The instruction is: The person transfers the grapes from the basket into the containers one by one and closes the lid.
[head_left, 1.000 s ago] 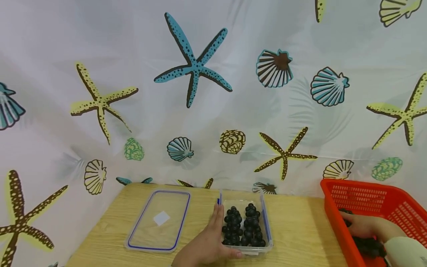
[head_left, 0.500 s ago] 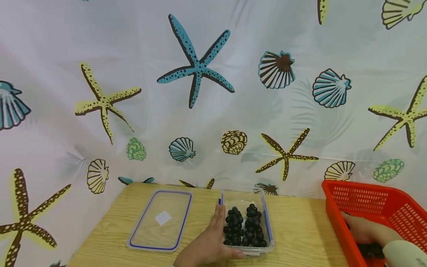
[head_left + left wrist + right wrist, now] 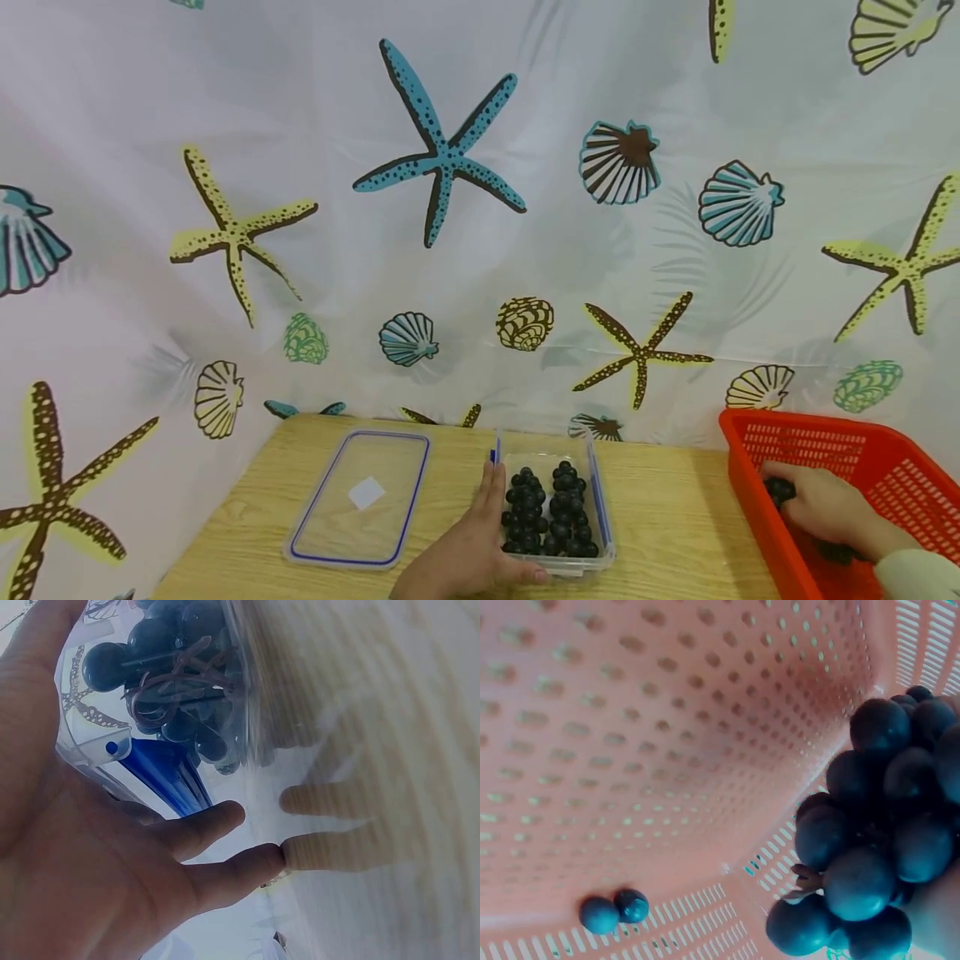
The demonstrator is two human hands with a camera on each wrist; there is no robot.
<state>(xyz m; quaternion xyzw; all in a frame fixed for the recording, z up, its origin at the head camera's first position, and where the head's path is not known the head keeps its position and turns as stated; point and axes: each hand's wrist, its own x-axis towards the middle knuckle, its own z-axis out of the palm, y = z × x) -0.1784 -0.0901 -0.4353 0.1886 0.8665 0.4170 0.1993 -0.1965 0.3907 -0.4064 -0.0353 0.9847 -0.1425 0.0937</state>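
Note:
My left hand (image 3: pixel 476 542) lies against the left side of a clear plastic box (image 3: pixel 602 508), fingers straight along the wall and thumb at its front edge. Inside that box, two bunches of dark grapes (image 3: pixel 527 510) lie side by side. Blue trim and a clip (image 3: pixel 165 772) show near the fingers in the left wrist view. Over on the right, my right hand (image 3: pixel 828 504) holds a bunch of dark grapes (image 3: pixel 862 855) inside a red basket (image 3: pixel 759 521); the palm hides part of it. More dark grapes (image 3: pixel 836 550) lie under that hand.
A clear lid (image 3: pixel 341 533) with a blue seal and a white square label (image 3: pixel 367 492) lies left of the box on the wooden table (image 3: pixel 667 517). Two loose grapes (image 3: pixel 611 911) rest on the basket's floor. A seashell-patterned cloth (image 3: pixel 450 275) hangs behind.
My right hand has risen a little inside the basket, and a bunch of grapes now shows in its grip. The left hand keeps its place at the box.

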